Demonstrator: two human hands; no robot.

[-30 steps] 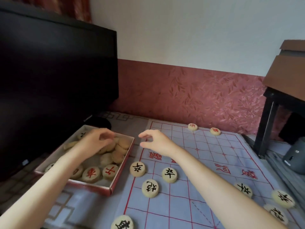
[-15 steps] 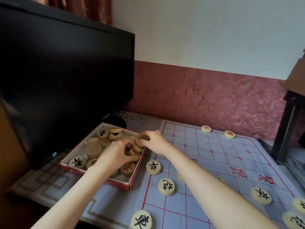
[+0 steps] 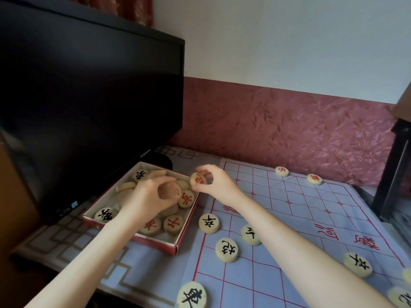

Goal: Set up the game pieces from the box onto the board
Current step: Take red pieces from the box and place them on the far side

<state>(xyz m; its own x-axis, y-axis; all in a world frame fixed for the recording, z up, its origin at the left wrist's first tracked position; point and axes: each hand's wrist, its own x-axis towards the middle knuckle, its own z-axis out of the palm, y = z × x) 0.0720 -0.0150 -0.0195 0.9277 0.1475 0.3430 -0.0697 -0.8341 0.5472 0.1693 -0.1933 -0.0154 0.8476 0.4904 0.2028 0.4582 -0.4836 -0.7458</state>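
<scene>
Standing leftmost, a glossy black monitor [image 3: 89, 96] bore "SAMSUNG" on its lower bezel. Beside it, a shallow red-edged cardboard box [image 3: 155, 244] held round pale discs [image 3: 173, 223] with red or black characters. The left hand [image 3: 146, 201] curled around a shaded disc [image 3: 170, 191] over the box. The right hand [image 3: 219, 185] pinched a red-marked disc [image 3: 198, 180] between thumb and fingertips [image 3: 203, 168] at the box's far corner. Black-lettered pieces [image 3: 226, 250] lay flat on the blue cloth board [image 3: 311, 218], gridded red.

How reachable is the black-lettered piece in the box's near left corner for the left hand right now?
Probably yes, after letting go. The black-lettered piece lies uncovered in the open box, right beside the wrist of the left hand, with nothing over it. But that hand's fingers are holding another piece.
</scene>
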